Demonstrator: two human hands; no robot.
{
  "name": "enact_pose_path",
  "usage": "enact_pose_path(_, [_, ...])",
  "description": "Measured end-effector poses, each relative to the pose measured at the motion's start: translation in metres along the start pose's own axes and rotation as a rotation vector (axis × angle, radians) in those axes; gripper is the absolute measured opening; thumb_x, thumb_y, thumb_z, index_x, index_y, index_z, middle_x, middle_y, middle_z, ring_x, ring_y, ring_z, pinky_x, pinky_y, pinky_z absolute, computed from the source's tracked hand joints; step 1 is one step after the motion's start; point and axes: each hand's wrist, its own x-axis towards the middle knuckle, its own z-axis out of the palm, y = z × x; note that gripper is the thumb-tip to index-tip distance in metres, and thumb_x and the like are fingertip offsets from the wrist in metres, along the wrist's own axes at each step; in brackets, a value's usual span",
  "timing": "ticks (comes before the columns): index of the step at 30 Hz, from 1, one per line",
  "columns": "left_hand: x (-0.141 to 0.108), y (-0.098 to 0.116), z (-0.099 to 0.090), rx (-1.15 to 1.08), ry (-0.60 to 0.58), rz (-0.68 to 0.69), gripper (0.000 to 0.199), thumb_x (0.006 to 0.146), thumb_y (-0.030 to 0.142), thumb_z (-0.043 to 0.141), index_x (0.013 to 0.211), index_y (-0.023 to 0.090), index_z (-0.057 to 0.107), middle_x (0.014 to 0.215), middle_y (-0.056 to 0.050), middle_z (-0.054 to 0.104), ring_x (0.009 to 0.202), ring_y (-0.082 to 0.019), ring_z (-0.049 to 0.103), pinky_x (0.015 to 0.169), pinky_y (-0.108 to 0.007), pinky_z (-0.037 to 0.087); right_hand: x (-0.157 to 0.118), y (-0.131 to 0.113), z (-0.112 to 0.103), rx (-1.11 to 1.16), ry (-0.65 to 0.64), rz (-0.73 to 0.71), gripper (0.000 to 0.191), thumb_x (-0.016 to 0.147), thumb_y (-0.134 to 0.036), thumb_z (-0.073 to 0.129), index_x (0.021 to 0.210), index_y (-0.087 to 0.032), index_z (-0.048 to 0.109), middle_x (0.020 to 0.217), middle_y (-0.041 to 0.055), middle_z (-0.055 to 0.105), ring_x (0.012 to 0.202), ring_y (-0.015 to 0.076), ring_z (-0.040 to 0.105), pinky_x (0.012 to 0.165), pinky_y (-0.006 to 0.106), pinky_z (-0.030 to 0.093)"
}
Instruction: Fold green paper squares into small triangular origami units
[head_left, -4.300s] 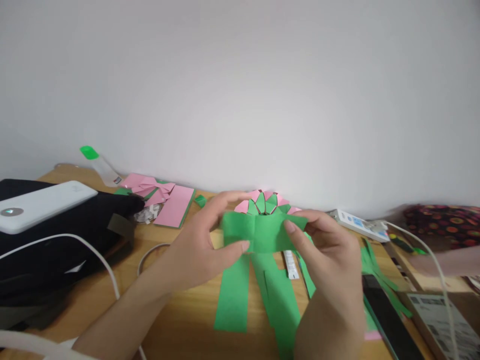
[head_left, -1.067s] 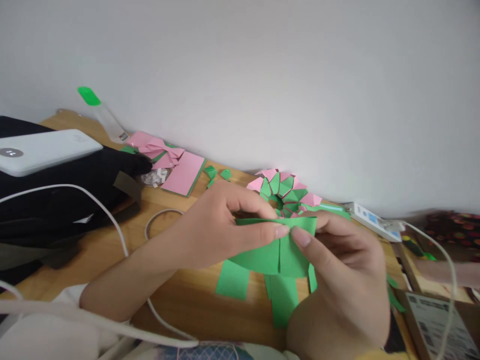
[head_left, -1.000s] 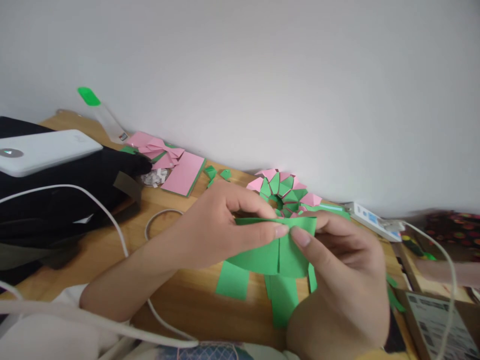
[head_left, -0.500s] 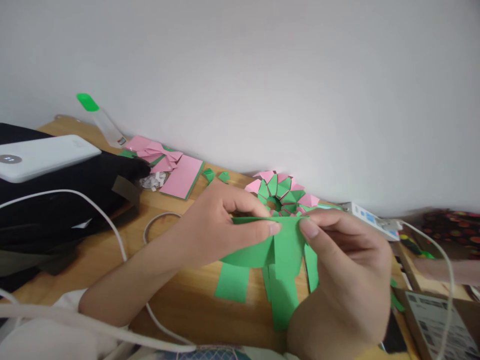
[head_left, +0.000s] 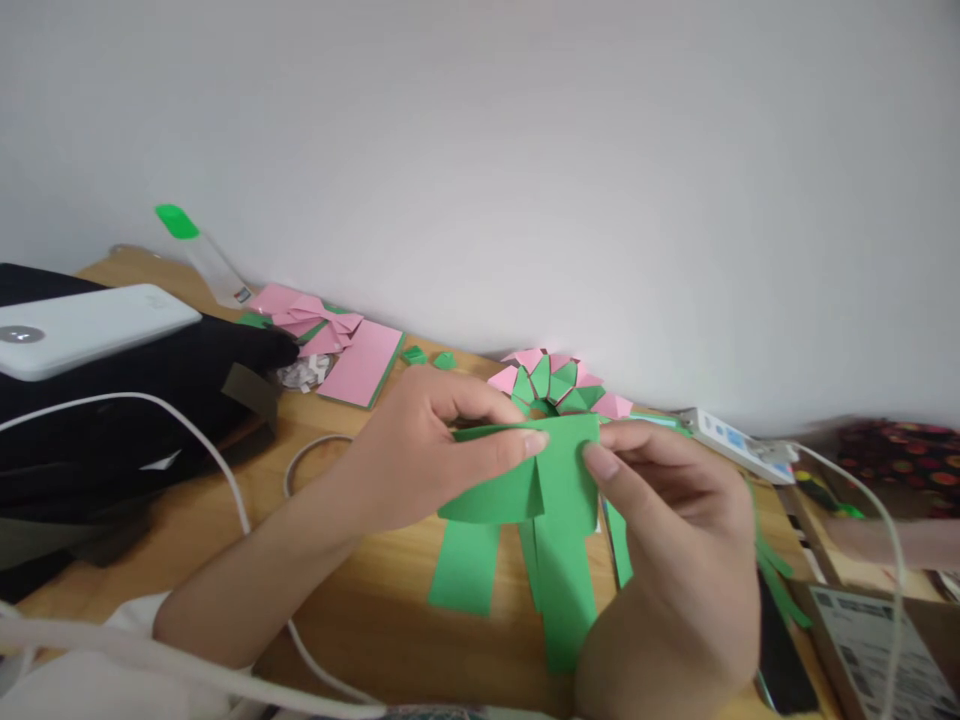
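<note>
Wooden desk (head_left: 360, 620), largest, spans the lower frame; a black bag (head_left: 82, 450) fills its left. The right hand (head_left: 682, 520) grips the right edge of the folded green paper (head_left: 566, 480), its thumb now shifted away from the left thumb; the left hand (head_left: 420, 450) pinches the top edge. The paper, held at centre, thus shows its right flap hanging more exposed, the fold apparently unfinished. Green strips (head_left: 465, 570) lie below. The pink-and-green paper ring (head_left: 562, 380) stands behind, partly hidden by paper and fingers. A white cable (head_left: 135, 396) loops at left, near the left forearm. Smallest, green scraps (head_left: 414, 355) lie upper centre-left.
</note>
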Motion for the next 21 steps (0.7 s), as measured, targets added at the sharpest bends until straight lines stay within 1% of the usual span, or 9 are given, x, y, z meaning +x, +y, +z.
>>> enact_pose_path(3, [0.000, -0.001, 0.002, -0.034, 0.030, 0.016, 0.025, 0.082, 0.029, 0.063, 0.061, 0.015, 0.068, 0.054, 0.002, 0.054, 0.051, -0.009, 0.041, 0.043, -0.021, 0.030, 0.001, 0.002, 0.002, 0.011, 0.067, -0.018, 0.003, 0.080, -0.024, 0.074, 0.079, -0.026, 0.074, 0.066, -0.0022, 0.068, 0.058, 0.0113, 0.057, 0.051, 0.023, 0.047])
enact_pose_path(5, [0.000, -0.001, 0.003, -0.059, 0.051, 0.029, 0.025, 0.082, 0.028, 0.064, 0.061, 0.016, 0.068, 0.053, 0.002, 0.054, 0.051, -0.009, 0.041, 0.042, -0.021, 0.029, 0.001, 0.004, 0.002, 0.023, 0.082, -0.024, 0.003, 0.081, -0.023, 0.074, 0.080, -0.026, 0.074, 0.067, -0.0020, 0.067, 0.058, 0.0114, 0.056, 0.050, 0.023, 0.046])
enact_pose_path(8, [-0.001, -0.002, 0.005, -0.077, 0.053, 0.034, 0.024, 0.082, 0.029, 0.065, 0.063, 0.016, 0.069, 0.054, 0.002, 0.055, 0.051, -0.009, 0.042, 0.042, -0.021, 0.029, 0.002, 0.005, 0.002, 0.041, 0.060, -0.035, 0.003, 0.081, -0.023, 0.074, 0.080, -0.026, 0.074, 0.067, -0.0018, 0.068, 0.059, 0.0114, 0.056, 0.050, 0.023, 0.046])
enact_pose_path(12, [0.001, -0.003, 0.002, -0.052, 0.039, 0.048, 0.026, 0.083, 0.029, 0.066, 0.062, 0.015, 0.068, 0.052, 0.003, 0.051, 0.050, -0.007, 0.039, 0.043, -0.020, 0.028, 0.004, 0.006, -0.001, 0.059, 0.014, -0.058, 0.007, 0.081, -0.020, 0.073, 0.080, -0.027, 0.074, 0.067, -0.0034, 0.068, 0.061, 0.0103, 0.058, 0.054, 0.022, 0.048])
enact_pose_path(14, [0.002, -0.002, -0.002, -0.020, 0.017, 0.060, 0.026, 0.083, 0.027, 0.065, 0.060, 0.015, 0.067, 0.052, 0.003, 0.051, 0.050, -0.007, 0.040, 0.044, -0.019, 0.029, 0.006, 0.005, -0.003, 0.050, -0.015, -0.066, 0.009, 0.082, -0.018, 0.072, 0.081, -0.027, 0.074, 0.068, -0.0042, 0.068, 0.062, 0.0098, 0.059, 0.056, 0.021, 0.048])
enact_pose_path(17, [0.002, -0.001, -0.007, 0.064, -0.062, 0.035, 0.021, 0.082, 0.027, 0.064, 0.066, 0.014, 0.069, 0.058, 0.001, 0.060, 0.054, -0.008, 0.046, 0.047, -0.019, 0.034, 0.008, 0.003, -0.004, -0.037, -0.093, -0.109, 0.012, 0.082, -0.016, 0.071, 0.082, -0.027, 0.074, 0.068, -0.0047, 0.069, 0.063, 0.0095, 0.059, 0.057, 0.021, 0.048])
enact_pose_path(21, [0.001, -0.002, -0.009, 0.106, -0.147, 0.005, 0.016, 0.083, 0.029, 0.065, 0.081, 0.015, 0.072, 0.071, -0.002, 0.070, 0.062, -0.011, 0.057, 0.053, -0.019, 0.043, 0.011, -0.003, -0.001, -0.180, -0.273, -0.203, 0.013, 0.083, -0.013, 0.067, 0.077, -0.024, 0.072, 0.067, -0.0042, 0.070, 0.062, 0.0099, 0.061, 0.059, 0.023, 0.049])
